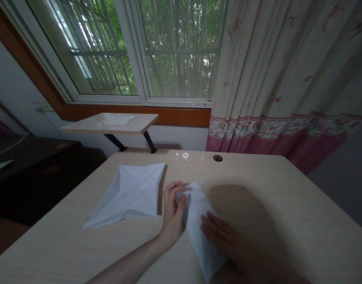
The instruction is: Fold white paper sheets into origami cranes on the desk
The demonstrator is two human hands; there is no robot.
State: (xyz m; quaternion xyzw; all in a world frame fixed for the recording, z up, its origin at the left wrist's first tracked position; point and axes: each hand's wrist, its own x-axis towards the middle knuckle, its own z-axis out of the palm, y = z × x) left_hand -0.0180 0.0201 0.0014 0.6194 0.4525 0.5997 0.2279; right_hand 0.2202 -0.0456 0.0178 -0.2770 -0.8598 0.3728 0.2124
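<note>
Head view: the left hand [172, 213] pinches the upper corner of a folded white sheet [200, 228] at lower centre, the right hand [219, 232] lies spread on it, and a second sheet [124, 197], already creased into a pointed shape, rests to the left on the desk [287, 221]
</note>
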